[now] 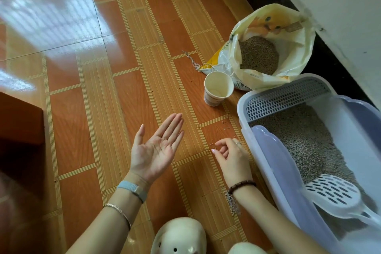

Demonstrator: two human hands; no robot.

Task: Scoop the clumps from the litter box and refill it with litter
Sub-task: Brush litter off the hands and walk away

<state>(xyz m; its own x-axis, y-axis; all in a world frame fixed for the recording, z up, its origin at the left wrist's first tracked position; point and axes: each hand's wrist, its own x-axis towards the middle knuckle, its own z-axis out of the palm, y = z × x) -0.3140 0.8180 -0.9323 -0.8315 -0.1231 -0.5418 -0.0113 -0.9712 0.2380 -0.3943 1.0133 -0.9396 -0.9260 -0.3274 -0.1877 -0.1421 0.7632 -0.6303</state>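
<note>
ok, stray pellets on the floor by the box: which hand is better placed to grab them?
Right. The right hand hangs right by the stray pellets beside the litter box, curled toward the floor. The left hand is farther away, palm up and flat, likely better as a catcher.

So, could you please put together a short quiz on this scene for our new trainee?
1. Where does the scoop lie?
2. The left hand is: A palm up, fingers straight; B gripping a broom; C clenched in a fist.
3. True or false: the paper cup stands upright beside the litter bag.
Key: 1 in the litter box; 2 A; 3 true.
</note>
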